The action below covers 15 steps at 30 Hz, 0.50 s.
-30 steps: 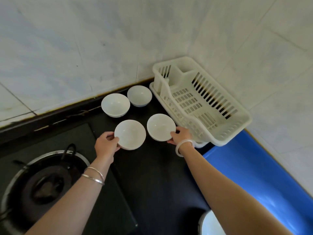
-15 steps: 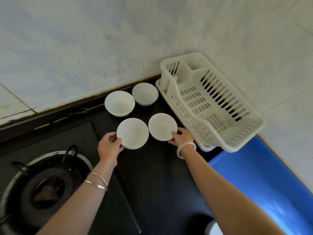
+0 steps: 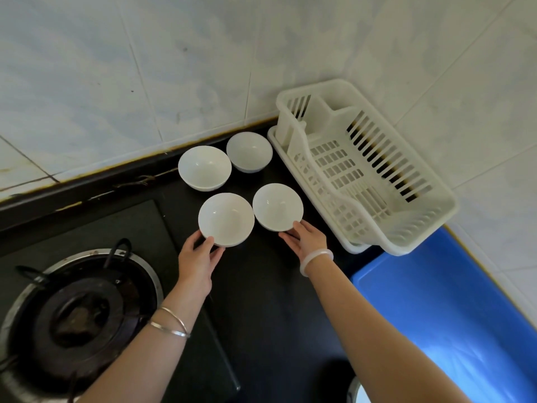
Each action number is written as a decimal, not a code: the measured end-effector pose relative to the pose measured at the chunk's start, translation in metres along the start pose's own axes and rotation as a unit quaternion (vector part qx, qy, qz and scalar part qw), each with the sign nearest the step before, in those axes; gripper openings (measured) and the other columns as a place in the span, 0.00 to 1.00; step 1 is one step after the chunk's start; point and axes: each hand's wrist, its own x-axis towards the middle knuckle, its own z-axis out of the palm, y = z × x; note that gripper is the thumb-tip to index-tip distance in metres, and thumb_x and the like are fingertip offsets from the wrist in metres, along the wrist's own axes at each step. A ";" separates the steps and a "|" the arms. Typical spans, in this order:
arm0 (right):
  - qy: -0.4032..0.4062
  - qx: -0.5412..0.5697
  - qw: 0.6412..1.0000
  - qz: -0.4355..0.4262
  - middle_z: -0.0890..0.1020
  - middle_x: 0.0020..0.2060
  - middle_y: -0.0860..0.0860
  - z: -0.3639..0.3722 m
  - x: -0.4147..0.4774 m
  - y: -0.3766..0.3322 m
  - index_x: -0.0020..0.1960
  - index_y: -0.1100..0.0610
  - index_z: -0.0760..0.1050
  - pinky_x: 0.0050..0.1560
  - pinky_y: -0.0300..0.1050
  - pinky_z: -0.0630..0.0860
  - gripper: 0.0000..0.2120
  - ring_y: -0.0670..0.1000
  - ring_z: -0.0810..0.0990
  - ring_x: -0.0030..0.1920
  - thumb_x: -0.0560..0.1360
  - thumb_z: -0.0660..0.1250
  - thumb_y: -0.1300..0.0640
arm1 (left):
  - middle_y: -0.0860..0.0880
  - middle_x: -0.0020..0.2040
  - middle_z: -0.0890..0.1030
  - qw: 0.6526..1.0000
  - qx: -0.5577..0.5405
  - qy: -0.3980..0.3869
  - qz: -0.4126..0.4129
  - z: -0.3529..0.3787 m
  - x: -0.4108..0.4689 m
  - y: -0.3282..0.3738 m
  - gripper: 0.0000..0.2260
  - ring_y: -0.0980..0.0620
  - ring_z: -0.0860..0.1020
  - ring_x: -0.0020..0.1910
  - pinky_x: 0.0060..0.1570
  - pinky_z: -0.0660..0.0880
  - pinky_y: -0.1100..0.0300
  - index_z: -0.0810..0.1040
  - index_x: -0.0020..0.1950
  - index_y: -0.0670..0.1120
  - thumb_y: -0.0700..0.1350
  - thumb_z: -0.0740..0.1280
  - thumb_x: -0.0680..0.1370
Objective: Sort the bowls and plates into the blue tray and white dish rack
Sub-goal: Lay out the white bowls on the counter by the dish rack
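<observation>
My left hand pinches the left bowl, my right hand the right bowl — likely light, slick, breakable — best held thumb over rim, fingers beneath.

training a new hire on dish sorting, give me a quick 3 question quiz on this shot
1. True or false: the white dish rack already holds a bowl.
2. How many white bowls stand on the black counter? A) two B) three C) four
3. Fill in: the left hand grips the near-left bowl; the right hand grips the ____ bowl.
Key: 1 false; 2 C; 3 near-right bowl
</observation>
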 end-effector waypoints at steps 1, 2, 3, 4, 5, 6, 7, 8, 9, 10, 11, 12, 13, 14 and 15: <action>0.002 0.000 1.000 -0.002 0.79 0.57 0.61 0.003 0.001 -0.001 0.64 0.61 0.72 0.37 0.43 0.83 0.17 0.58 0.81 0.51 0.76 0.64 0.64 | 0.46 0.66 0.71 1.000 -0.004 0.006 0.002 0.002 0.000 0.001 0.17 0.45 0.78 0.57 0.54 0.78 0.53 0.73 0.64 0.49 0.37 0.64 0.77; 0.004 0.001 1.000 -0.004 0.79 0.57 0.61 0.007 0.003 -0.002 0.64 0.61 0.72 0.37 0.43 0.83 0.17 0.58 0.81 0.51 0.76 0.64 0.64 | 0.46 0.67 0.71 1.000 -0.005 0.012 0.005 0.004 0.000 0.003 0.16 0.45 0.78 0.57 0.55 0.78 0.53 0.73 0.64 0.49 0.37 0.64 0.77; 0.005 0.003 1.000 -0.005 0.79 0.57 0.61 0.010 0.004 -0.003 0.64 0.61 0.72 0.37 0.43 0.83 0.17 0.59 0.81 0.51 0.76 0.64 0.64 | 0.46 0.67 0.71 1.000 -0.007 0.017 0.007 0.007 0.000 0.005 0.16 0.45 0.78 0.58 0.55 0.78 0.53 0.73 0.63 0.49 0.37 0.64 0.77; 0.008 0.005 1.000 -0.006 0.79 0.56 0.61 0.014 0.006 -0.004 0.64 0.61 0.71 0.37 0.43 0.83 0.17 0.58 0.81 0.50 0.76 0.64 0.64 | 0.46 0.67 0.70 1.000 -0.009 0.021 0.007 0.009 0.001 0.006 0.15 0.45 0.78 0.58 0.56 0.78 0.52 0.73 0.63 0.49 0.37 0.63 0.77; 0.011 0.007 1.000 -0.006 0.79 0.56 0.61 0.017 0.008 -0.006 0.64 0.61 0.71 0.36 0.43 0.83 0.17 0.58 0.81 0.49 0.76 0.65 0.64 | 0.46 0.67 0.70 1.000 -0.011 0.025 0.007 0.012 0.001 0.007 0.15 0.45 0.78 0.58 0.56 0.78 0.52 0.72 0.63 0.49 0.37 0.63 0.77; 0.014 0.010 1.000 -0.007 0.79 0.55 0.61 0.021 0.010 -0.007 0.64 0.61 0.71 0.36 0.43 0.83 0.17 0.57 0.82 0.47 0.76 0.65 0.64 | 0.46 0.67 0.70 1.000 -0.012 0.028 0.005 0.014 0.002 0.008 0.15 0.45 0.78 0.58 0.56 0.78 0.52 0.72 0.63 0.49 0.37 0.64 0.77; 0.015 0.013 1.000 -0.007 0.80 0.53 0.61 0.024 0.012 -0.008 0.64 0.61 0.71 0.35 0.42 0.83 0.17 0.57 0.82 0.46 0.76 0.65 0.64 | 0.45 0.68 0.70 0.999 -0.011 0.032 0.004 0.016 0.002 0.009 0.15 0.44 0.78 0.58 0.56 0.78 0.52 0.72 0.63 0.49 0.37 0.63 0.77; 0.017 0.015 1.000 -0.008 0.80 0.53 0.61 0.027 0.014 -0.009 0.65 0.61 0.71 0.34 0.42 0.83 0.17 0.57 0.82 0.45 0.76 0.65 0.64 | 0.45 0.68 0.70 0.999 -0.012 0.036 0.002 0.018 0.002 0.009 0.15 0.44 0.78 0.59 0.55 0.78 0.53 0.72 0.63 0.49 0.37 0.63 0.77; 0.020 0.016 1.000 -0.008 0.80 0.53 0.61 0.030 0.016 -0.010 0.65 0.61 0.71 0.33 0.42 0.82 0.18 0.57 0.82 0.45 0.76 0.65 0.64 | 0.45 0.68 0.70 0.999 -0.014 0.039 0.001 0.019 0.002 0.010 0.16 0.44 0.77 0.59 0.54 0.78 0.53 0.72 0.63 0.49 0.37 0.64 0.77; 0.021 0.016 1.000 -0.007 0.80 0.54 0.61 0.032 0.019 -0.011 0.65 0.60 0.71 0.33 0.42 0.82 0.18 0.57 0.82 0.45 0.76 0.65 0.64 | 0.45 0.68 0.70 0.999 -0.017 0.042 -0.001 0.020 0.002 0.010 0.16 0.44 0.77 0.59 0.54 0.79 0.53 0.72 0.63 0.49 0.37 0.64 0.77; 0.020 0.015 1.000 -0.008 0.80 0.56 0.62 0.034 0.021 -0.011 0.65 0.60 0.71 0.32 0.42 0.82 0.18 0.57 0.82 0.45 0.76 0.65 0.64 | 0.45 0.68 0.70 0.999 -0.019 0.043 -0.004 0.020 0.002 0.010 0.16 0.44 0.77 0.59 0.54 0.79 0.53 0.72 0.63 0.50 0.37 0.64 0.77; 0.018 0.013 1.000 -0.010 0.79 0.57 0.62 0.035 0.022 -0.012 0.65 0.60 0.70 0.32 0.41 0.82 0.18 0.57 0.82 0.45 0.76 0.65 0.64 | 0.46 0.68 0.70 0.999 -0.020 0.045 -0.006 0.020 0.003 0.010 0.16 0.44 0.77 0.59 0.54 0.79 0.53 0.72 0.63 0.50 0.37 0.64 0.77; 0.017 0.012 1.000 -0.011 0.79 0.57 0.62 0.036 0.024 -0.012 0.66 0.60 0.70 0.31 0.41 0.81 0.19 0.57 0.82 0.45 0.76 0.65 0.64 | 0.46 0.68 0.70 0.999 -0.022 0.047 -0.008 0.020 0.003 0.010 0.16 0.44 0.77 0.59 0.55 0.78 0.52 0.72 0.63 0.50 0.37 0.64 0.77; 0.016 0.011 1.000 -0.012 0.79 0.57 0.62 0.036 0.025 -0.012 0.66 0.60 0.70 0.31 0.41 0.81 0.19 0.56 0.82 0.44 0.76 0.65 0.64 | 0.46 0.68 0.70 0.999 -0.022 0.049 -0.009 0.021 0.003 0.010 0.16 0.45 0.77 0.59 0.55 0.78 0.52 0.72 0.63 0.50 0.37 0.64 0.77; 0.015 0.012 1.000 -0.012 0.79 0.57 0.62 0.037 0.025 -0.013 0.66 0.60 0.70 0.31 0.41 0.81 0.19 0.56 0.82 0.44 0.76 0.65 0.64 | 0.46 0.68 0.70 0.998 -0.022 0.051 -0.008 0.021 0.004 0.010 0.16 0.45 0.77 0.59 0.55 0.78 0.52 0.72 0.64 0.50 0.37 0.64 0.77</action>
